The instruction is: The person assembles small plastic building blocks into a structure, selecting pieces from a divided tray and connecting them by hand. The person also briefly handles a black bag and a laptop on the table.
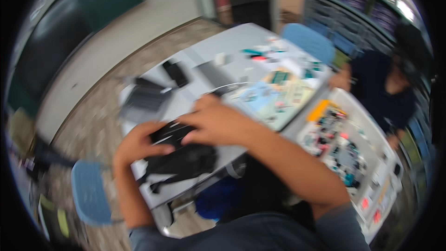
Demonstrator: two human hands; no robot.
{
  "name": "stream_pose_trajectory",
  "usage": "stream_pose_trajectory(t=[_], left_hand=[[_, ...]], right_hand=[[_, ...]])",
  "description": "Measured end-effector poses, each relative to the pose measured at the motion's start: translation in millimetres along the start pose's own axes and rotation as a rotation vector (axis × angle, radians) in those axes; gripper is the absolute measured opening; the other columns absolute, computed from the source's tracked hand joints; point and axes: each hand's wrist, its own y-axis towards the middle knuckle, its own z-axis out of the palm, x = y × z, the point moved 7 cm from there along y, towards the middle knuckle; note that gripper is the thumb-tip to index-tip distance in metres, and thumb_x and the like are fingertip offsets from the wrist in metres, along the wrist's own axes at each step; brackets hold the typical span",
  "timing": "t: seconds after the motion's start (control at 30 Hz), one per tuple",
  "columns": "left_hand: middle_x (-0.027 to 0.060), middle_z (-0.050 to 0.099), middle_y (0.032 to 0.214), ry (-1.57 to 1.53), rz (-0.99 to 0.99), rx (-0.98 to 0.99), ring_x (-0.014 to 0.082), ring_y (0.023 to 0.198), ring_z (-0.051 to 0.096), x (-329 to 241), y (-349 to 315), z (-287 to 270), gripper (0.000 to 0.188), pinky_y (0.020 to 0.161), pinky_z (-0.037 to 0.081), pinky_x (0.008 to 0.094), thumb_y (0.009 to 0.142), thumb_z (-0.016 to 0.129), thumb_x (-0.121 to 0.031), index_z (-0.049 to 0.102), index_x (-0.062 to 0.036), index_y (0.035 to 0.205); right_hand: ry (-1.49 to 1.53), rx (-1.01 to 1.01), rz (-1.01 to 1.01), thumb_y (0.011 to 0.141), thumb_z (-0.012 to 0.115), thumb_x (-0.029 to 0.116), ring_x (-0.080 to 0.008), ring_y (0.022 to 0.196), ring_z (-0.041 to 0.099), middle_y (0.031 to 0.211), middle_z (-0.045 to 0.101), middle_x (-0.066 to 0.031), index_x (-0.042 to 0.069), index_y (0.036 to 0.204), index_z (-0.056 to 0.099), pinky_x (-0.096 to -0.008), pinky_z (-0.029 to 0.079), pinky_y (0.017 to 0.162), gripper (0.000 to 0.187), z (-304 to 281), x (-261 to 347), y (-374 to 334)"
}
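At the near left end of the table (194, 51), my two hands meet over a dark, flat black object (167, 132) with pale streaks on it, too blurred to name. My left hand (138, 145) grips its left side, the thumb lying across the near edge. From the right my right hand (211, 120) closes on its other side, fingers and thumb curled inward. Just below them lies a limp black bag-like item (186, 161) with strap-like ends; I cannot tell if it joins the held object. Motion blur hides the fingertips.
Beyond my hands lie a black phone-like slab (175, 73) and dark folded items (146, 96). Sheets with small teal and white parts (278, 93) cover the right side. A white bin (367, 151) of mixed parts stands right, beside a person (381, 88). Blue chairs (90, 193) flank the table.
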Motion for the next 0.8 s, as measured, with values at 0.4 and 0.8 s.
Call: stream_pose_trajectory(t=[0.4,0.8], left_hand=[[0.0163,0.061,0.128,-0.080,-0.111,-0.014,0.0279,0.120,0.059,53.2,-12.3,3.5,0.089,0.104,0.044,0.0410,0.062,0.086,-0.033,0.058,0.0050,0.137],[0.0130,0.063,0.112,0.032,-0.125,-0.046,0.0260,0.105,0.060,16.3,-21.5,1.0,0.089,0.097,0.044,0.0356,0.060,0.087,-0.034,0.060,0.0074,0.133]], right_hand=[[-0.315,-0.329,-0.072,0.078,0.068,0.019,-0.0303,0.101,0.056,0.105,0.059,-0.0150,0.003,0.106,0.067,-0.0359,0.047,0.086,0.032,34.9,16.3,-8.4],[-0.356,-0.417,-0.080,0.074,0.070,0.017,-0.0280,0.096,0.056,0.094,0.060,-0.0112,0.004,0.095,0.067,-0.0338,0.044,0.083,0.025,30.3,37.3,-5.6]])
